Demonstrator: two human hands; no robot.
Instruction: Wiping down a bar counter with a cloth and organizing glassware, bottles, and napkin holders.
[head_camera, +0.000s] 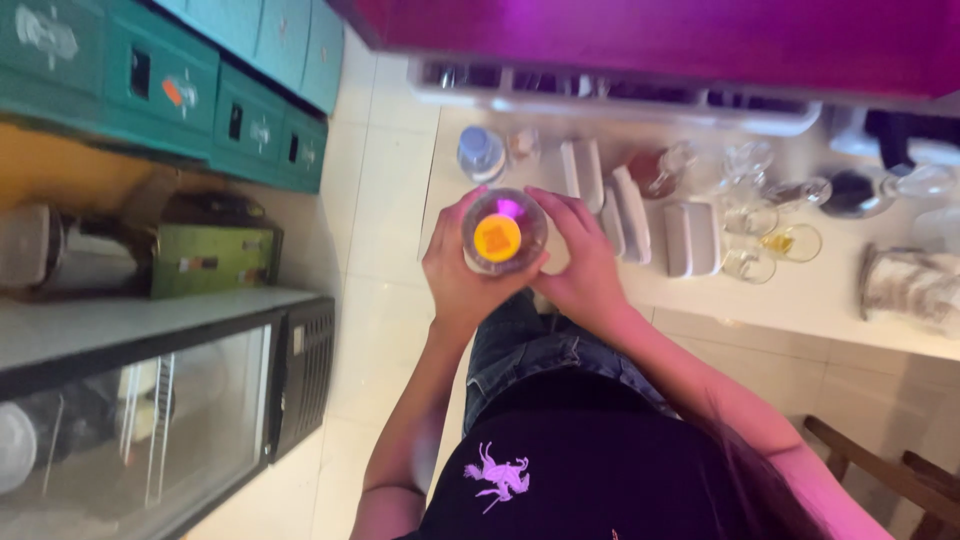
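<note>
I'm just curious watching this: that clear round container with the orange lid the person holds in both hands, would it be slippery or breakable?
The container looks clear and smooth-walled, so probably slick. Left hand and right hand both wrap it, hinting at some bulk or weight. Whether glass or plastic can't be told; if glass, fragile. Being round, it would likely roll if laid down.

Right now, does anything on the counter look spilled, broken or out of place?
Nothing stands out. Both hands, left and right, hold a clear jar with something orange inside, upright over the counter. The glasses and white lidded boxes stand in order; no spill shows, though the picture is blurred.
</note>
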